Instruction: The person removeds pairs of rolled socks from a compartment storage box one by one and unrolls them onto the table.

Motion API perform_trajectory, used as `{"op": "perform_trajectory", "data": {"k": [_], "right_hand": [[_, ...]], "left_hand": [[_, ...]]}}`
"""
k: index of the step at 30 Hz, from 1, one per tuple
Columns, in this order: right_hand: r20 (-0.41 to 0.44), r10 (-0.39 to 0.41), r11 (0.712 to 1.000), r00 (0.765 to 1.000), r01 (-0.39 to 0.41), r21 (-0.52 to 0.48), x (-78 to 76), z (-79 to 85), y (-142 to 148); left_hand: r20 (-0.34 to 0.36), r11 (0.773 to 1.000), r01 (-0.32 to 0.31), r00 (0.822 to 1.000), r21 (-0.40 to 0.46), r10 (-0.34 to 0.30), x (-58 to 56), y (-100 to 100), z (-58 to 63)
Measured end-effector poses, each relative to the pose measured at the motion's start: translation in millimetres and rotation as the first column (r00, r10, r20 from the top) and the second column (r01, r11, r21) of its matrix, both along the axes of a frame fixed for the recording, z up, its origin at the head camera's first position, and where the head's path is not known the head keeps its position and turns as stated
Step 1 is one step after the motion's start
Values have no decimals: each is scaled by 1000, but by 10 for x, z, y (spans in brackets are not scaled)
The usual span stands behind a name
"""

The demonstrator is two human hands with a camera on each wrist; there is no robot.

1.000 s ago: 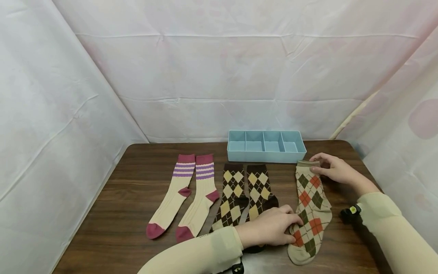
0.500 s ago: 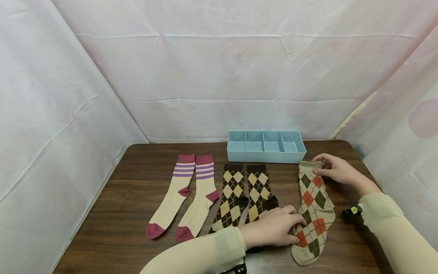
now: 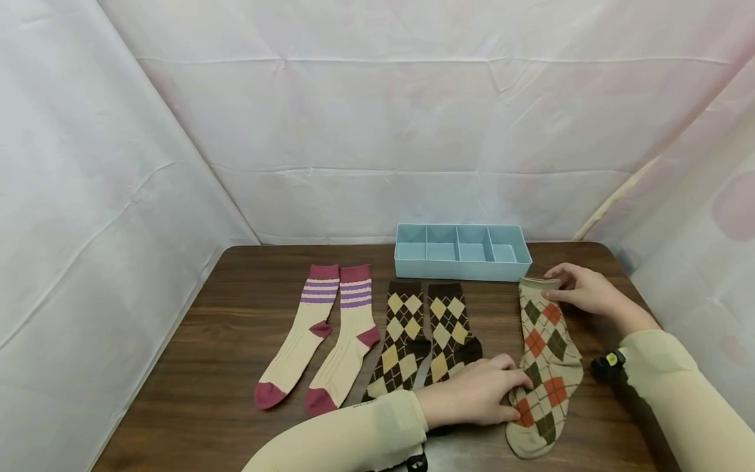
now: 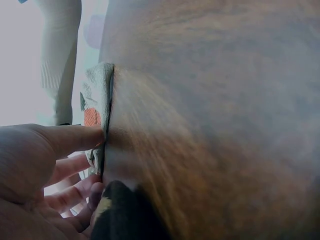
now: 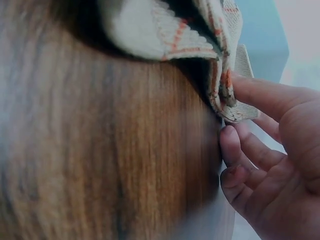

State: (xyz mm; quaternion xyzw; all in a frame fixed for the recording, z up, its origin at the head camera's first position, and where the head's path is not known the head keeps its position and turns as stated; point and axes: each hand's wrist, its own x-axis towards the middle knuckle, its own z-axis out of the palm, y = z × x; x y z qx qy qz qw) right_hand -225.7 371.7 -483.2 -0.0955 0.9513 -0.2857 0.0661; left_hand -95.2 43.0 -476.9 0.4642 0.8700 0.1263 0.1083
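A beige argyle sock with orange and green diamonds lies at the right of the table, cuff away from me and toe near. My left hand pinches its near-left edge just above the toe. In the left wrist view, the thumb presses on the sock fabric, with fingers curled at its edge. My right hand pinches the cuff at its right corner. Folded fabric layers show between thumb and fingers in the right wrist view. The left forearm covers the toes of the brown argyle socks.
A pale blue tray with several compartments stands at the back, just beyond the sock cuffs. Two cream socks with purple stripes and maroon toes lie at the left of the dark wooden table. White cloth hangs around the table.
Both hands have shifted slightly to the right, and the beige argyle sock has slid along with them. The other socks and the tray stay put; the head view has shifted a little.
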Motion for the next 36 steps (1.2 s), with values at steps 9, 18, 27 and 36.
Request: {"op": "perform_trajectory", "data": {"k": [9, 18, 27, 36], "right_hand": [[-34, 4, 1000, 999, -4, 1, 25, 23, 14], [15, 98, 994, 995, -97, -50, 73, 34, 62], [11, 231, 956, 973, -225, -189, 186, 8, 131], [-48, 352, 897, 935, -351, -270, 239, -53, 151]], "left_hand": [[-19, 1000, 26, 999, -6, -27, 22, 52, -40], [-29, 998, 57, 998, -36, -59, 14, 104, -5], [4, 999, 42, 999, -29, -42, 68, 84, 6], [8, 996, 0, 1000, -84, 1, 161, 87, -8]]}}
